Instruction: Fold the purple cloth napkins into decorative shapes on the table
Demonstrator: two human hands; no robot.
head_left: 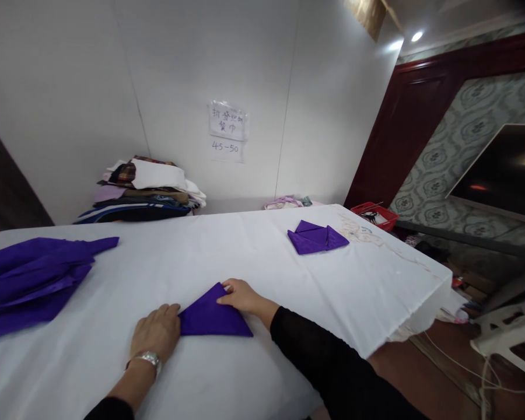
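Note:
A purple cloth napkin [214,318], folded into a triangle, lies on the white tablecloth in front of me. At its left corner is my left hand [157,329], palm down with bent fingers closed on the corner; the fingertips are partly hidden. My right hand [240,296] pinches the upper right edge near the top point, thumb on the cloth's face. Farther back to the right sits another folded purple napkin [318,238] with pointed corners. A loose pile of purple napkins [35,283] spreads over the table's left end.
A stack of folded clothes [151,189] stands behind the table against the white wall, below a handwritten sign [227,131]. Beyond the right table edge are a red basket [376,216] and a white plastic stool [510,338]. Embroidery [363,233] marks the tablecloth [332,297].

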